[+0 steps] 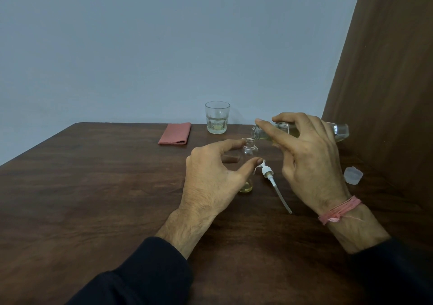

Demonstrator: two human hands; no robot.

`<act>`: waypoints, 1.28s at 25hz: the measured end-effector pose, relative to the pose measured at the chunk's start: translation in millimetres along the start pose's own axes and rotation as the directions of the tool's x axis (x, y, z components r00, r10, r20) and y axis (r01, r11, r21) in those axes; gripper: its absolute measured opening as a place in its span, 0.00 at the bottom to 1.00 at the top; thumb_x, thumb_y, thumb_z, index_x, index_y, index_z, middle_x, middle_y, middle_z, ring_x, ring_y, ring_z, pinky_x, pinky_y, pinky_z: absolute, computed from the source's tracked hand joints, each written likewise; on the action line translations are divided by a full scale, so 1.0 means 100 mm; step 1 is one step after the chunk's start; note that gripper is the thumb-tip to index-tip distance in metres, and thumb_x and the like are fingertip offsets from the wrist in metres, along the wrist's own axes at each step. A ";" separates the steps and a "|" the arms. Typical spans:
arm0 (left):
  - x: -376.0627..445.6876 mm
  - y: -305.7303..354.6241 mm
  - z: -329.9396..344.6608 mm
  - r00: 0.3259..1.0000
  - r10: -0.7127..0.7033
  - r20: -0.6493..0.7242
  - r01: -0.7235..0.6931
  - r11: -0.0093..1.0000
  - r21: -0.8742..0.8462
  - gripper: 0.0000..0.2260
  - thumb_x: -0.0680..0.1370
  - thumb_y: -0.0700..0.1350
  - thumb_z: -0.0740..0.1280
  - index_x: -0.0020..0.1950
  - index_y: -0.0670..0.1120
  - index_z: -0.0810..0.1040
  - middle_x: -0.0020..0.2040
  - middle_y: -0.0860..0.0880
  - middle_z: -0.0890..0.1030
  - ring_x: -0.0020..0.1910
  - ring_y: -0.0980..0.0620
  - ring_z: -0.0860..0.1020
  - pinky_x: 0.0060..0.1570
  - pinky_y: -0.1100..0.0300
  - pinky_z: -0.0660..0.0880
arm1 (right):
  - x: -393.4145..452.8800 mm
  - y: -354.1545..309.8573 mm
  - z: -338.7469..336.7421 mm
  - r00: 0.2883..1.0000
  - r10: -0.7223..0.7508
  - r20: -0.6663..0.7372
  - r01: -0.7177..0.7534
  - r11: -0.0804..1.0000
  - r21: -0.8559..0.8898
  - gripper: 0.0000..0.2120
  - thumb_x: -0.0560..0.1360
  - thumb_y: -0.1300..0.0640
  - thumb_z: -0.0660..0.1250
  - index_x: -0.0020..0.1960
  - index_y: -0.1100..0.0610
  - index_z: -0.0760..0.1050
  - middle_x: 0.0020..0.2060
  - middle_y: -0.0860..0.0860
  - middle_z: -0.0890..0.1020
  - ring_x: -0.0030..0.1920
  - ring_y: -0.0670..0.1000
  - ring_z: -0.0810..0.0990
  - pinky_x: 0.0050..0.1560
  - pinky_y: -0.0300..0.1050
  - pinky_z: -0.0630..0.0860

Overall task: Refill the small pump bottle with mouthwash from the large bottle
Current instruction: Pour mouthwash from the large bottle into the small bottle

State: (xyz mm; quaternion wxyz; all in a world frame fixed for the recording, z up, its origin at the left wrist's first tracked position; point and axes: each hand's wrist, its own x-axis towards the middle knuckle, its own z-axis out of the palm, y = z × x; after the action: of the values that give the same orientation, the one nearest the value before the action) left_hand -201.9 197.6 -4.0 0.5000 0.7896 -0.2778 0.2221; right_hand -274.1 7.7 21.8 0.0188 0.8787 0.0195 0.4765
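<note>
Counter (105, 187): dark wood grain, viewed from the head camera.

Folded red cloth (175, 133) lies flat at 11 o'clock from the left hand, well apart from it.

Left hand (210, 178) holds the small pump bottle (250, 151), which stands upright on the counter. The index finger lies against the neck at the bottle's 9 o'clock side; the thumb presses the body lower down. The fingers are curled narrowly round it. A little yellowish liquid shows at the bottle's base.

Drinking glass (217, 117) stands at 12 o'clock from the small bottle, near the far counter edge, with a shallow pale liquid in the bottom.

Pump head (269, 172), white with a clear dip tube, lies on the counter just beside the small bottle at its 4 o'clock, between the two hands.

Right hand (307, 159) grips the large bottle (337, 132), tilted near horizontal, fingers wrapped over its body. Its mouth sits directly above the small bottle's opening; a thin stream runs between them.

Translucent cap (353, 175) rests at 3 o'clock from the right hand.
</note>
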 end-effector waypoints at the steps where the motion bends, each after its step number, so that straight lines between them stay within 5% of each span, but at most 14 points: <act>1: 0.00 0.00 0.00 1.000 0.002 0.000 -0.002 1.000 0.002 0.26 0.72 0.66 0.83 0.67 0.60 0.88 0.61 0.63 0.89 0.49 0.74 0.84 0.46 0.81 0.75 | 0.00 0.00 0.00 1.000 -0.001 -0.001 0.001 1.000 -0.001 0.38 0.73 0.74 0.75 0.78 0.48 0.77 0.67 0.56 0.81 0.65 0.61 0.78 0.68 0.60 0.70; 32: 0.00 0.01 -0.02 1.000 0.021 -0.012 -0.021 1.000 0.005 0.26 0.73 0.65 0.83 0.68 0.59 0.88 0.62 0.62 0.89 0.49 0.72 0.85 0.48 0.83 0.72 | 0.02 0.01 0.01 1.000 0.000 0.007 0.000 1.000 -0.017 0.38 0.74 0.73 0.74 0.79 0.47 0.76 0.68 0.56 0.80 0.66 0.61 0.78 0.68 0.57 0.68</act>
State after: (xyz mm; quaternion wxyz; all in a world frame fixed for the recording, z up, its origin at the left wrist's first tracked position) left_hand -202.7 199.2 -2.4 0.4976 0.7864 -0.2826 0.2327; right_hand -272.3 6.9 22.7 0.0265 0.8802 0.0154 0.4737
